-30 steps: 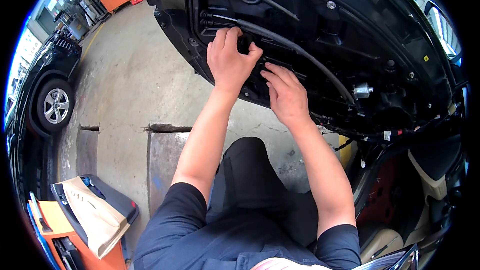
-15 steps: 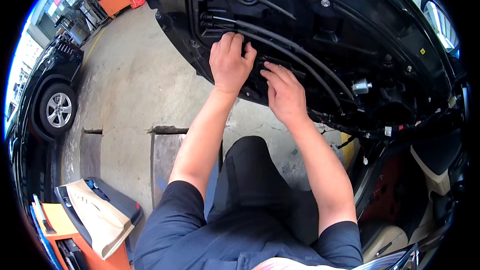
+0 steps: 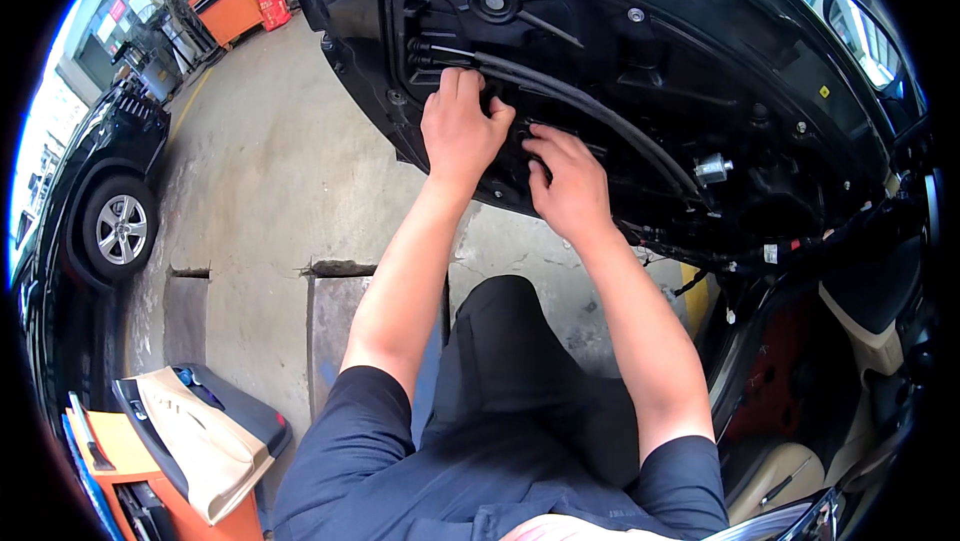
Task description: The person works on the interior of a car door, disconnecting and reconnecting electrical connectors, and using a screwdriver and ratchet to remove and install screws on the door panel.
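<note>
A black car door with its trim off fills the upper right, its dark inner panel (image 3: 690,51) bare. My left hand (image 3: 463,131) is at the panel's lower left, fingers curled and closed just below two sleeved cables (image 3: 590,99); the fingertips are hidden, so I cannot make out what they grip. Beside it, my right hand (image 3: 572,186) touches the panel's lower part with its fingertips, thumb apart from the fingers, nothing visible in it. The cables run from a bracket (image 3: 425,51) above my left hand toward a silver cylindrical part (image 3: 713,170).
Lower left, a beige and black trim panel (image 3: 205,446) lies across an orange cart (image 3: 165,486). A black car with a silver wheel (image 3: 122,229) stands at the left. The floor (image 3: 250,171) has slots. Another orange tool cabinet (image 3: 228,6) stands far off. A beige-lined car interior (image 3: 870,341) is at right.
The lower cable has risen to lie close against the upper one. The view has shifted slightly. Both hands stay at nearly the same places on the panel.
</note>
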`<state>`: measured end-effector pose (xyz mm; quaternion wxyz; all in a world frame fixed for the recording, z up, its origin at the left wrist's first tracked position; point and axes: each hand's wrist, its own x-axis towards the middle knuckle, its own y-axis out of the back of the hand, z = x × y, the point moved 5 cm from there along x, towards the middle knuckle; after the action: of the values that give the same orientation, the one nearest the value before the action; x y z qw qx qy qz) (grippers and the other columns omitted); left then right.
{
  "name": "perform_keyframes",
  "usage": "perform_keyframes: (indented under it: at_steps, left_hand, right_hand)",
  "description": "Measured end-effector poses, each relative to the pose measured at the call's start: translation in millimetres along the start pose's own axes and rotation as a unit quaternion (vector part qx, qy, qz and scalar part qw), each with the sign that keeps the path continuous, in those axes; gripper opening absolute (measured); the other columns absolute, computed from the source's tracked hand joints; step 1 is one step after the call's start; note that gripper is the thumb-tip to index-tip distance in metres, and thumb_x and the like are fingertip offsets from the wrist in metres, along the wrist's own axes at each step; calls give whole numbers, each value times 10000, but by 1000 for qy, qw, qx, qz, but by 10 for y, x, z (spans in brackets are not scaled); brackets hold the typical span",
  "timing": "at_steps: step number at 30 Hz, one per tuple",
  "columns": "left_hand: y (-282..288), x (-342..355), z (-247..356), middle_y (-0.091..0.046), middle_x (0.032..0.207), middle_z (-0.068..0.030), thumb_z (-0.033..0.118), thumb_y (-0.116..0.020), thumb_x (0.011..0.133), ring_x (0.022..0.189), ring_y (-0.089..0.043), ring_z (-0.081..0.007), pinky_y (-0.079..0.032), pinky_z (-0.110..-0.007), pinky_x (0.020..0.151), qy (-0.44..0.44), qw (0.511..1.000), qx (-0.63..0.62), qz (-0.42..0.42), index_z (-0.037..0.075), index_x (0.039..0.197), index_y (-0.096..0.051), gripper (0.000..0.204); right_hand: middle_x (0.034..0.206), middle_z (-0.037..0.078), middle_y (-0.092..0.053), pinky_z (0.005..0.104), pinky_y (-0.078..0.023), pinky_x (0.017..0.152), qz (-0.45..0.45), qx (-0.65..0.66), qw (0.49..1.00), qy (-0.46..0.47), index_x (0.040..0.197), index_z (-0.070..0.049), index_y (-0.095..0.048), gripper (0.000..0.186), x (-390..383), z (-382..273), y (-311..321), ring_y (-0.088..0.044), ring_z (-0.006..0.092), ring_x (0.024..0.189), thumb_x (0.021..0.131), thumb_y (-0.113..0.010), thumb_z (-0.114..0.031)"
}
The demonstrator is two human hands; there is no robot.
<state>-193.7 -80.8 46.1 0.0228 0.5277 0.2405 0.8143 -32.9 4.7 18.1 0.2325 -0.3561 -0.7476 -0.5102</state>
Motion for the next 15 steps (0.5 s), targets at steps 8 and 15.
perform_keyframes:
  at_steps: [8, 15]
  left_hand:
    - [152, 127, -75, -653, 1064, -103, 223, -831, 874, 870, -691, -374, -564, -469, 749, -56, 993, -66, -78, 69, 1059, -671, 289]
    - [144, 255, -243, -657, 1018, -92, 117, -768, 861, 842, -705, -360, -568, -465, 691, -131, 984, -69, -96, 96, 1012, -674, 179]
  right_hand:
    - [1217, 198, -738, 437, -618, 923, 78, 63, 993, -69, 1342, -2, -680, 381, 508, -174, -193, -775, 347, 1059, 972, -743, -70]
    - [1199, 104, -715, 454, -602, 903, 155, -49, 987, 9, 1228, -84, -715, 345, 754, -405, -275, -705, 352, 1116, 890, -762, -36]
